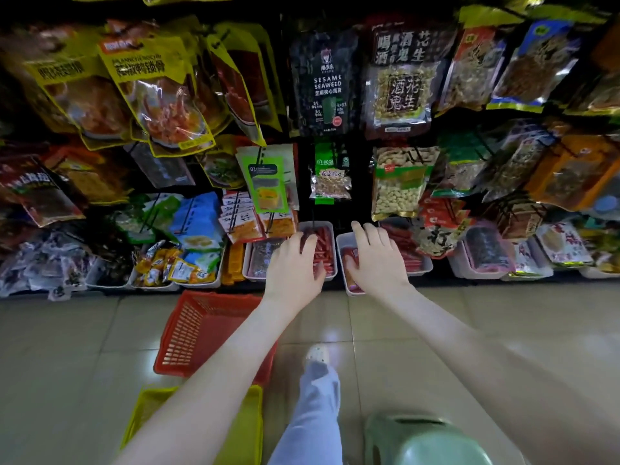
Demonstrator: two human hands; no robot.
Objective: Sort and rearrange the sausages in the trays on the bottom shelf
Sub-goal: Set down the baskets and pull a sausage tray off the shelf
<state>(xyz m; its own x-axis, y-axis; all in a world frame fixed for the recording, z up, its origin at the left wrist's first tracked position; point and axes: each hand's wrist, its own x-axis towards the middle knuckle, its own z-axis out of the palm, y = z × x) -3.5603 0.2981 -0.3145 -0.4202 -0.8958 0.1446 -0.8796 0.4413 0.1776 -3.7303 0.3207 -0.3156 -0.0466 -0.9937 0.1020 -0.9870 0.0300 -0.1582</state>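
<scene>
The left hand (295, 263) seems to grip sausages (324, 247), the right hand (375, 260) rests loose in the next tray (341, 239): lay them parallel.

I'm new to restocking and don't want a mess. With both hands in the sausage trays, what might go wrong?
The white tray under the right hand seems to stick out past its neighbours; pressing its front may tip it.
The peanut packet hangs low just above that hand; a rising wrist may knock it down.
The red basket lies near the foot: a possible trip.
</scene>
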